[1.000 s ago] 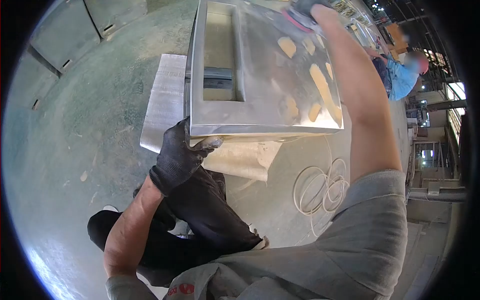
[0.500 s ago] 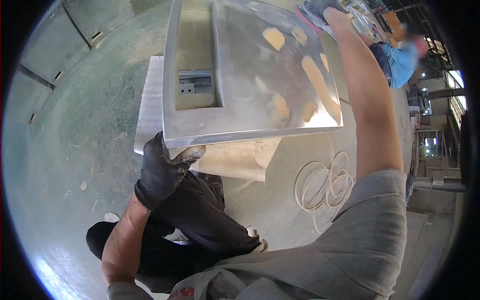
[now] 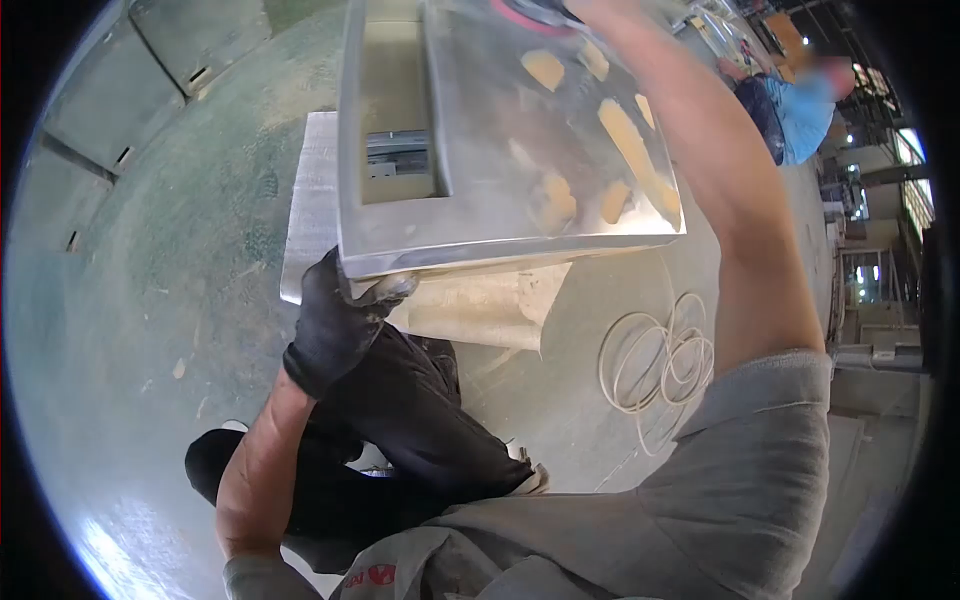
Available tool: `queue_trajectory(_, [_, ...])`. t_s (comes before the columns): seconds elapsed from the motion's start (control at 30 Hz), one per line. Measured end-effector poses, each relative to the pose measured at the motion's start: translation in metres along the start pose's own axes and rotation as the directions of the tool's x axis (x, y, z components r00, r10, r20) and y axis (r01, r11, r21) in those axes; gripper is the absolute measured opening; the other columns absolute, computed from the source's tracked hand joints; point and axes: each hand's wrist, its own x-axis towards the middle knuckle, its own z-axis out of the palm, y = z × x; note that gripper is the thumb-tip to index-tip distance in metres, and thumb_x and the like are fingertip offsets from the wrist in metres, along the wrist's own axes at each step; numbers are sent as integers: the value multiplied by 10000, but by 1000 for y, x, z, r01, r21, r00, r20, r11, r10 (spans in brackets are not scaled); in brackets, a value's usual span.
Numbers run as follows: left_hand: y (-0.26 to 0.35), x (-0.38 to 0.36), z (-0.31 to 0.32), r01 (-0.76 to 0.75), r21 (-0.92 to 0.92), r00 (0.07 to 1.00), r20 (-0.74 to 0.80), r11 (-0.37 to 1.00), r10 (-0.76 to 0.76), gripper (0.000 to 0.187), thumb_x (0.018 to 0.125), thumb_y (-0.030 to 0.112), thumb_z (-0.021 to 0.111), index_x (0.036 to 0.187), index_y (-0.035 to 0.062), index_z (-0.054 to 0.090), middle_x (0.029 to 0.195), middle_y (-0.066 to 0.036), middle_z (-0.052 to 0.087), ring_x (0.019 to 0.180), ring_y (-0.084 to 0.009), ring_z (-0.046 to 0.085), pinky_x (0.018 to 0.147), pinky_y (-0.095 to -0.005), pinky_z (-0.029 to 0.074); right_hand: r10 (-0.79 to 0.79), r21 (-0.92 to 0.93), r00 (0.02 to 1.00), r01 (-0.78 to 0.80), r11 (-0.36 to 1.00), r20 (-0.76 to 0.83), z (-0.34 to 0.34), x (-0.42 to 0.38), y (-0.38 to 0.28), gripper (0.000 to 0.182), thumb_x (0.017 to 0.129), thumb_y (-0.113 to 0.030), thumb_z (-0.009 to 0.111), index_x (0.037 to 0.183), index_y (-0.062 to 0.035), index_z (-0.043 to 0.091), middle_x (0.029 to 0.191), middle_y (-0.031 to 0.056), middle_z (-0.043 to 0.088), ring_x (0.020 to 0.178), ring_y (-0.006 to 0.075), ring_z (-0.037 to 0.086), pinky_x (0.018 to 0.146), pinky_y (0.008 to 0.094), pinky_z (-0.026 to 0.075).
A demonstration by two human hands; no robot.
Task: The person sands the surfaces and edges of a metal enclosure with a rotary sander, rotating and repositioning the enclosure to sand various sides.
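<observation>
A silvery metal panel (image 3: pixel 480 170) with a folded rim fills the upper middle, bearing several tan filler patches (image 3: pixel 630 145). On its left side is a long rectangular opening (image 3: pixel 395 100) with a slotted metal bracket inside. Below the near left corner, my left hand (image 3: pixel 340 320), in a dark glove, is closed around the panel's edge, thumb along the underside. At the top edge of the view, my right hand (image 3: pixel 578 6) is over a dark sander (image 3: pixel 535 14) with a pink-red pad lying against the panel's far part. The frame cuts off much of that hand and tool.
Beneath the panel lies a pale sheet (image 3: pixel 480 315) on the green floor. A coiled cream hose (image 3: pixel 655 365) rests to the right of my legs. Another person in blue (image 3: pixel 795 115) is at the upper right, near cluttered equipment. Grey panels (image 3: pixel 110 90) stand at the upper left.
My right hand and the sander have swept left across the panel's far part. The panel and my left hand sit slightly higher and further right in view, still in contact.
</observation>
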Motion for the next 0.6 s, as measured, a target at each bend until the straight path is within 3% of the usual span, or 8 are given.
queue_trajectory(0.07, [-4, 3, 0, -65, 10, 998, -16, 998, 65, 471, 838, 124, 861, 1221, -42, 643, 1061, -193, 751, 995, -289, 731, 904, -398, 573, 215, 13, 942, -226, 974, 256, -32, -21, -4, 508, 926, -473, 538, 1128, -69, 770, 1170, 203, 735, 1089, 351, 717, 973, 440, 555])
queue_trajectory(0.17, [-9, 5, 1, -7, 63, 1000, 16, 998, 6, 492, 817, 94, 866, 1228, -46, 633, 1073, -207, 745, 993, -303, 731, 905, -400, 572, 129, -66, 926, -113, 991, 355, -46, -39, 4, 485, 949, -436, 521, 1114, -57, 774, 1160, 198, 740, 1092, 350, 716, 971, 436, 556])
queue_trajectory(0.2, [-12, 5, 2, -13, 56, 1000, 14, 998, 12, 492, 817, 94, 866, 1228, -46, 633, 1073, -207, 745, 993, -303, 731, 905, -400, 572, 19, -96, 942, 14, 995, 336, -41, -42, 5, 464, 963, -401, 506, 1095, -51, 780, 1153, 196, 743, 1097, 347, 717, 970, 434, 557])
queue_trajectory(0.23, [-15, 5, 3, -36, 49, 999, 6, 998, 36, 488, 814, 91, 865, 1222, -44, 634, 1070, -212, 742, 990, -311, 731, 904, -400, 572, 19, -102, 943, 16, 995, 333, -45, -40, 2, 464, 963, -401, 506, 1095, -51, 780, 1153, 196, 743, 1097, 347, 717, 970, 434, 557])
queue_trajectory(0.3, [-16, 4, 2, -58, 42, 998, -9, 997, 58, 483, 812, 88, 864, 1216, -43, 635, 1067, -218, 740, 988, -319, 731, 903, -401, 572, 102, -28, 927, -99, 995, 362, -47, -33, -12, 497, 957, -436, 516, 1127, -44, 769, 1169, 206, 736, 1109, 345, 713, 974, 437, 557])
queue_trajectory(0.4, [-17, 2, 2, -59, 55, 998, -25, 997, 60, 472, 810, 91, 864, 1203, -41, 639, 1059, -218, 740, 994, -322, 731, 903, -402, 572, 123, -3, 948, -128, 992, 292, -68, -36, -35, 513, 928, -467, 567, 1155, -46, 753, 1187, 214, 729, 1127, 344, 706, 965, 443, 560])
queue_trajectory(0.47, [-18, 1, 0, 6, -7, 1000, 21, 1000, -6, 456, 866, 117, 841, 1238, -42, 631, 1118, -163, 739, 1028, -223, 698, 925, -375, 556, 149, 25, 946, -163, 986, 288, -71, -39, -35, 514, 918, -469, 587, 1165, -46, 745, 1191, 219, 726, 1136, 345, 702, 968, 447, 558])
queue_trajectory(0.6, [-20, 2, 2, -32, 24, 999, -10, 999, 33, 454, 867, 102, 834, 1246, -41, 627, 1127, -161, 736, 1039, -227, 694, 934, -373, 552, 177, 23, 950, -189, 982, 259, -56, -52, -9, 519, 913, -444, 607, 1234, -46, 698, 1193, 230, 721, 1134, 352, 699, 981, 451, 552])
